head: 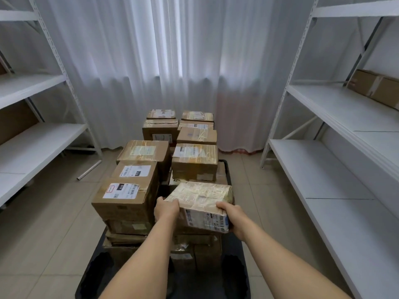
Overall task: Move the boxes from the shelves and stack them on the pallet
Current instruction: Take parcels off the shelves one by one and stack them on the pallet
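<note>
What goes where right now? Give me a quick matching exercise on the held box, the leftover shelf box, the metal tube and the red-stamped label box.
1. tape-wrapped box
2. box on right shelf
3. metal tube
4. box with red-stamped label

A. on the floor, left of the pallet
B. near left of the stack
C. gripped by left hand and right hand
D. not yet moved

Pairs: 1-C, 2-D, 3-A, 4-B
</note>
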